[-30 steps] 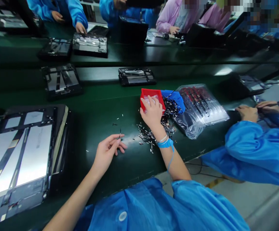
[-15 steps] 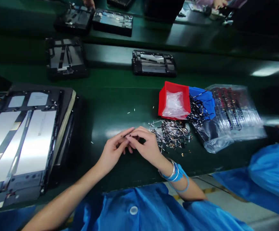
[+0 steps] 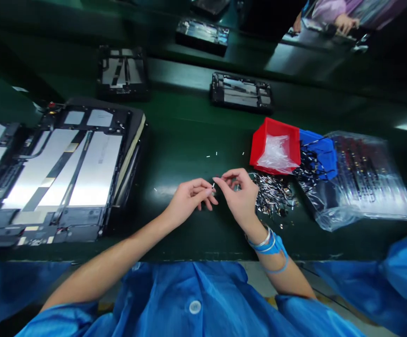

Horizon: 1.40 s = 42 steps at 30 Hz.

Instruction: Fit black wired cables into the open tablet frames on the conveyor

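My left hand [image 3: 189, 199] and my right hand [image 3: 240, 196] meet over the green belt [image 3: 182, 135], fingertips almost touching. Between them sits a tiny pale metal part [image 3: 213, 186], pinched by the left thumb and forefinger. The right fingers are curled in a pinch just beside it; what they hold is too small to name. A heap of small metal parts [image 3: 271, 194] lies just right of my right hand. Behind it stands a red bin [image 3: 275, 150] with a clear bag inside.
An opened tablet chassis [image 3: 62, 173] lies at the left on a dark pad. A blue bin [image 3: 321, 152] and a plastic bag of parts [image 3: 361, 180] sit at the right. Other chassis [image 3: 241, 91] ride farther along the belt. A neighbour's blue sleeve [image 3: 403, 276] is at lower right.
My right hand came back from the red bin to meet the left hand. The hands have since parted slightly, and the view swung left and down.
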Tool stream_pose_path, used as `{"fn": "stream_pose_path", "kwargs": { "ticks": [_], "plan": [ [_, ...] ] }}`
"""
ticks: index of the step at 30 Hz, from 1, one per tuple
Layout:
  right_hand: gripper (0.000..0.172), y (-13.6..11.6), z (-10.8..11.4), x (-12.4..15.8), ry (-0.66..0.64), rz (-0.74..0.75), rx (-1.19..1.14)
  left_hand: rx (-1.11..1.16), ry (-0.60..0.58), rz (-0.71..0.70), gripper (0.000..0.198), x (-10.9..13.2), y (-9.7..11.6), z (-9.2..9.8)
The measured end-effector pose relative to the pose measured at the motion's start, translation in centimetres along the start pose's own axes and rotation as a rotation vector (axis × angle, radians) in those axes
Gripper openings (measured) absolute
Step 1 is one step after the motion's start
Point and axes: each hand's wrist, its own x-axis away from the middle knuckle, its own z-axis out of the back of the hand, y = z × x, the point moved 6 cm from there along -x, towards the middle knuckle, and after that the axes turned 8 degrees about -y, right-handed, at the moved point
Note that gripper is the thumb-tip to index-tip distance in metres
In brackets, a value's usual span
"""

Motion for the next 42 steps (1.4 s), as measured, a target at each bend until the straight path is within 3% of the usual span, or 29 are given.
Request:
{"fn": "stream_pose_path", "kwargs": {
  "ticks": [3, 8, 11, 14, 16, 18, 20, 23, 28, 30, 33, 36, 38, 39, 42],
  "plan": [
    [0.011, -0.8, 0.0, 0.2, -0.062, 0.101, -0.014, 0.005, 0.022, -0.061, 0.027, 0.0, 0.3, 0.1],
    [0.012, 0.8, -1.1, 0.6, -0.223, -0.093, -0.452, 0.007, 0.075, -0.089, 0.032, 0.1, 0.2, 0.2],
    [0.023, 0.9, -1.1, 0.6, -0.219, -0.079, -0.535, 0.021, 0.088, -0.080, 0.033, 0.1, -0.1, 0.2],
    [0.019, -0.3, -0.1, 0.5, -0.133, 0.082, -0.310, 0.057, 0.068, -0.065, 0.033, 0.0, -0.5, 0.1],
    [0.006, -2.0, 0.4, 0.6, -0.075, 0.314, 0.026, 0.082, 0.056, -0.061, 0.032, -0.1, -0.7, 0.1],
    [0.008, -3.5, 0.1, 1.1, -0.063, 0.557, 0.334, 0.096, 0.054, -0.060, 0.029, -0.1, -0.8, 0.1],
    [0.010, -4.1, -0.4, 1.5, -0.082, 0.706, 0.480, 0.090, 0.070, -0.056, 0.021, -0.1, -0.8, 0.0],
    [0.006, -4.4, -1.1, 1.8, -0.126, 0.765, 0.524, 0.053, 0.128, -0.042, 0.005, 0.2, -0.6, -0.1],
    [0.013, -5.0, -1.1, 2.2, -0.131, 0.864, 0.568, 0.006, 0.197, -0.020, 0.009, 0.3, -0.1, 0.2],
    [0.016, -4.9, 0.6, 1.6, -0.039, 0.898, 0.615, 0.017, 0.177, -0.014, 0.008, 0.3, 0.0, 0.1],
    [0.015, -4.1, 5.6, 0.1, 0.349, 0.870, 0.757, 0.047, 0.145, -0.034, 0.005, 0.5, 0.1, -0.1],
    [0.019, -2.7, 9.1, -1.3, 0.592, 0.710, 0.941, 0.068, 0.120, -0.082, 0.014, 0.3, 0.3, 0.1],
    [0.028, -2.0, 8.8, -1.8, 0.541, 0.599, 0.996, 0.070, 0.105, -0.109, 0.022, 0.1, 0.4, 0.3],
    [0.029, -2.0, 7.9, -1.5, 0.502, 0.618, 0.948, 0.065, 0.101, -0.117, 0.026, 0.0, 0.5, 0.5],
    [0.029, -2.8, 2.8, 0.0, 0.177, 0.767, 0.796, 0.026, 0.096, -0.111, 0.033, -0.2, 0.6, 0.8]
  ]
}}
